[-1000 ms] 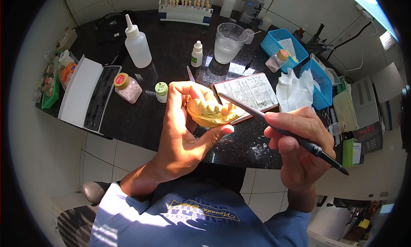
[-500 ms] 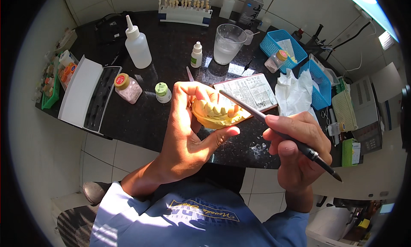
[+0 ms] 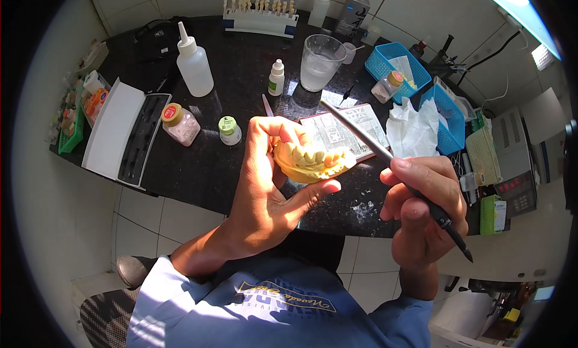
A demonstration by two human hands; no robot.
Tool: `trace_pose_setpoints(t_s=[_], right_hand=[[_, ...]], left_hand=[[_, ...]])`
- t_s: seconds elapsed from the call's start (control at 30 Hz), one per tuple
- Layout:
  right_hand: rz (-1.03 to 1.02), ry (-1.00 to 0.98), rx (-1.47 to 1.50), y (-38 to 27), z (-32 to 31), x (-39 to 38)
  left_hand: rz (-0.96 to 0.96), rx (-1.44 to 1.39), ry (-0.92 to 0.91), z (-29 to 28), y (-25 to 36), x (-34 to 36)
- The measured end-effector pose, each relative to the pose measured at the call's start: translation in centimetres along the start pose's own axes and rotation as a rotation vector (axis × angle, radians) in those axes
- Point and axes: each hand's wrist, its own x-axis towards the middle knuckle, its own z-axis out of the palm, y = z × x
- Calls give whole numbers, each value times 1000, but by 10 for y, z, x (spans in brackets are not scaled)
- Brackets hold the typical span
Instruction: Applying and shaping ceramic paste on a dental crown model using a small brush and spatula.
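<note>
Around the cast (image 3: pixel 308 167) my left hand (image 3: pixel 256 194) curls; beside it my right hand (image 3: pixel 428 210) pinches a brush (image 3: pixel 361 133), whose slip could mar it

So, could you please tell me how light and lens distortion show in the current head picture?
Head view: sunlight falls strongly on the left hand and yellow dental model; patchy shadow crosses the blue shirt. Head view: glare marks the dark countertop beside the glass. Head view: fisheye distortion bends edges near the black rim.
</note>
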Motion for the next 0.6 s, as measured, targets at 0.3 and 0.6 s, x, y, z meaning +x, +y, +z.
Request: trace_pose_setpoints(t_s=[0.3, 0.6], right_hand=[[11, 58, -67, -1, 3, -1], [37, 57, -9, 1, 1, -1]], left_hand=[[-14, -53, -9, 2, 2, 2], [-49, -50, -7, 2, 2, -1]])
